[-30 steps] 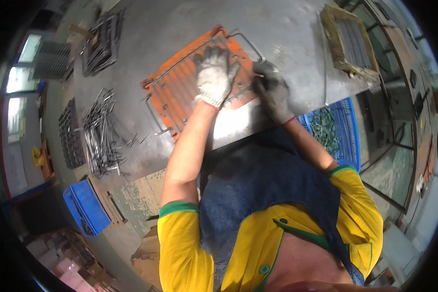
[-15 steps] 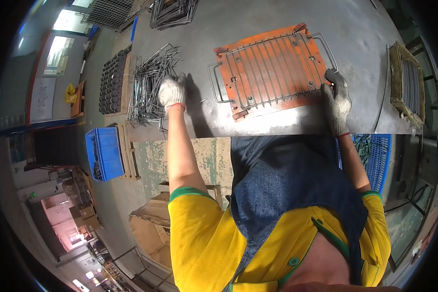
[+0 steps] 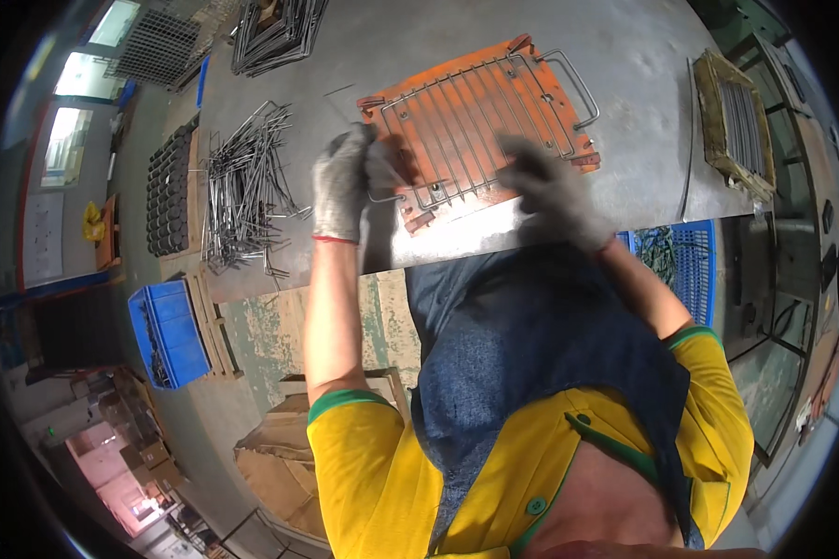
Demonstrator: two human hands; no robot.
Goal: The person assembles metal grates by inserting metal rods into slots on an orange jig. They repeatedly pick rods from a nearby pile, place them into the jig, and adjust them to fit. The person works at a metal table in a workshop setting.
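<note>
A wire rack of parallel metal rods, with looped end handles, lies on an orange fixture plate with raised corner blocks. My left hand, in a grey-white knit glove, is at the plate's left end, over the rack's left handle. Its fingers are bent and partly blurred; what they grip, if anything, is hidden. My right hand, gloved too, hovers over the near right part of the rack, its fingers smeared by motion. A thin rod shows just beyond my left hand.
A tangled pile of bent wire pieces lies on the metal table at left. Wire frames are stacked at the far left. A wooden box of rods stands at right. Blue crates sit below table level on both sides.
My left hand has come from the wire pile to the rack's left end. My right hand has left the plate's right edge and moved left over the rack. The whole view has shifted.
</note>
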